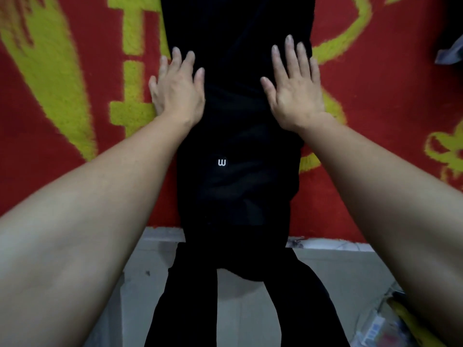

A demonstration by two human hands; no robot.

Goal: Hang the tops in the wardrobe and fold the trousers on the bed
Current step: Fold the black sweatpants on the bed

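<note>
Now both hands lie flat with fingers straight and spread, holding nothing. The left hand point(176, 88) presses on the left edge of the black trousers point(238, 136), its outer fingers spilling onto the red-and-yellow blanket point(62, 121) of the bed. The right hand point(295, 91) rests just inside the right edge. The trousers run as a narrow strip between and under the hands. Their long axis points straight away from the person, one end beyond the fingertips and the other behind the wrists, drooping over the bed's edge towards the floor point(140, 271). A small white logo point(222, 162) sits behind the hands. Both hands are equally near, so a fold would likely bring one end along that axis to the other.
</note>
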